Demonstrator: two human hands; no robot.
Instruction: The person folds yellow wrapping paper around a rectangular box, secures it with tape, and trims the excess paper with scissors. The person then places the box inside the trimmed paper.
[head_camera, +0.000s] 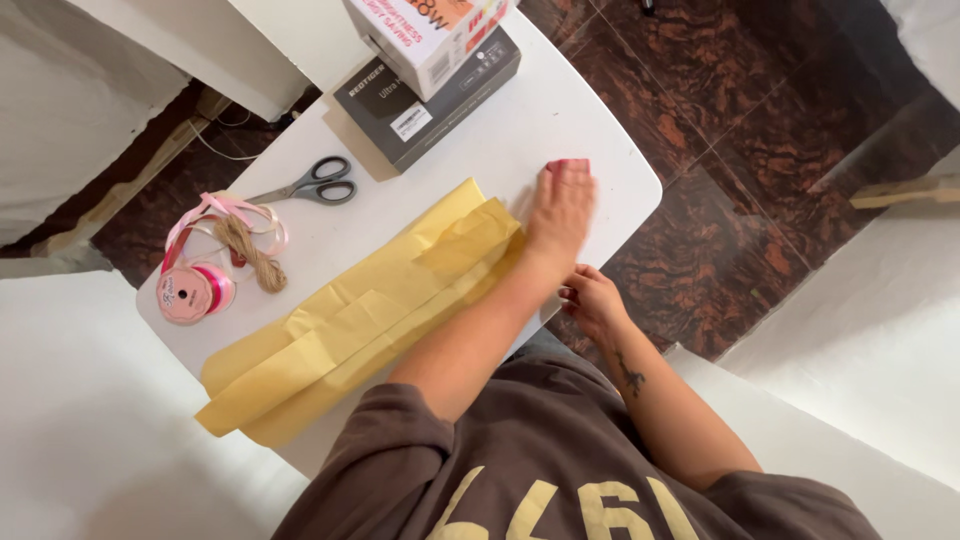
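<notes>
A long folded sheet of yellow paper (360, 320) lies diagonally across the white table (560, 110). My left hand (560, 212) rests flat on the table at the paper's far end, palm down, with its red-nailed fingers stretched just past the paper. It holds nothing. My right hand (592, 300) hangs at the table's near edge, just below my left forearm, with its fingers curled in. Nothing shows inside it. A small tattoo marks that forearm.
Grey-handled scissors (315, 183) lie left of the paper. A pink ribbon spool (192, 292) with loose pink ribbon and a hank of brown twine (250, 252) sits at the table's left end. A dark flat box (430, 90) with a white box (430, 30) on it stands behind.
</notes>
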